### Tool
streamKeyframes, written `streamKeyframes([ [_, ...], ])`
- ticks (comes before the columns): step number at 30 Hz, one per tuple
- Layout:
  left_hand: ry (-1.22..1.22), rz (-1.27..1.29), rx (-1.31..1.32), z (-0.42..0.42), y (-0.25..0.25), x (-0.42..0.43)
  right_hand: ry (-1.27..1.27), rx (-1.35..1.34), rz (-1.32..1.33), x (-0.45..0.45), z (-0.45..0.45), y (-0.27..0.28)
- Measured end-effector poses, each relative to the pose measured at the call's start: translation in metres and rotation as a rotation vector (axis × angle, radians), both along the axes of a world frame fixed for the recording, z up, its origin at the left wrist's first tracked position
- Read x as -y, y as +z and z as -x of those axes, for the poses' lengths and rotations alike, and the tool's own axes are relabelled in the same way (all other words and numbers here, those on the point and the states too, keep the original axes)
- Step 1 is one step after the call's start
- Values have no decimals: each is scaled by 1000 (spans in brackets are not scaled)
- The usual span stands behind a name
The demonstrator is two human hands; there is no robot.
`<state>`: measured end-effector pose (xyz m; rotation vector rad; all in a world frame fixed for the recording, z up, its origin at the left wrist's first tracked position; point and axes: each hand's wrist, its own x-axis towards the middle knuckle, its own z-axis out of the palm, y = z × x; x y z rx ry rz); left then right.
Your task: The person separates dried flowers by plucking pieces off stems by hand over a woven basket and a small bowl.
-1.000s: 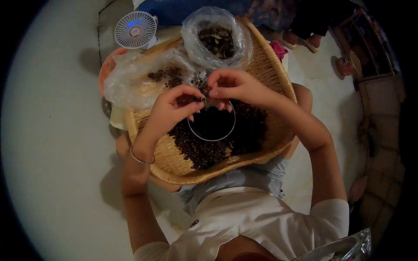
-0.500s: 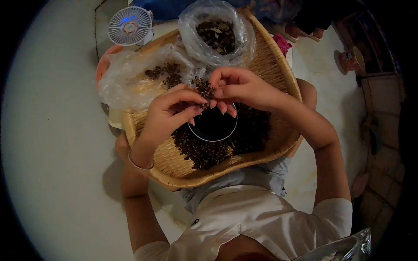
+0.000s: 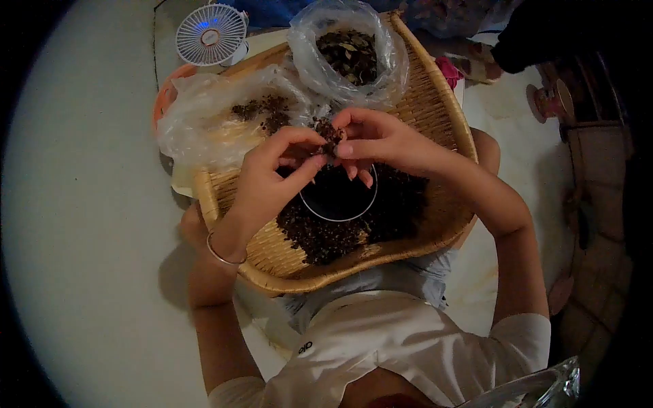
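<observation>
A small cluster of dark dried bits on stalks (image 3: 328, 130), perhaps seed heads, is held over a round dark bowl with a pale rim (image 3: 339, 200). My right hand (image 3: 381, 139) pinches it from the right. From the left, my left hand (image 3: 275, 166) has thumb and fingertips pinched at the lower part of the same cluster. Loose dark dried bits (image 3: 326, 238) surround the bowl on a woven bamboo tray (image 3: 299, 284) across my lap. Behind my left hand, a clear plastic bag (image 3: 197, 129) lies spread with more dark clusters (image 3: 272, 112) on it.
An open plastic bag (image 3: 401, 71) of dried dark material (image 3: 348, 56) stands at the tray's far end. A small white fan (image 3: 211, 35) and an orange basket (image 3: 163, 102) are at the far left. Another person's foot (image 3: 483, 64) and a cup-like container (image 3: 549, 102) are far right.
My left fingertips have come up closer to the cluster and my right hand. The view has shifted slightly. At the upper right, the other person's feet have moved and a dark shape reaches farther in.
</observation>
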<state>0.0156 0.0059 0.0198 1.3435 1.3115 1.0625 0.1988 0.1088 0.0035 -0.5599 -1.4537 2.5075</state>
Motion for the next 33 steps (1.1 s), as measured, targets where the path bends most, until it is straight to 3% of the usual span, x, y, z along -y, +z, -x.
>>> streamKeyframes([
  [8, -2, 146, 252, 7, -3, 0, 26, -63, 24, -1, -2, -4],
  [33, -98, 220, 377, 15, -7, -3, 62, -13, 21, 0, -3, -1],
])
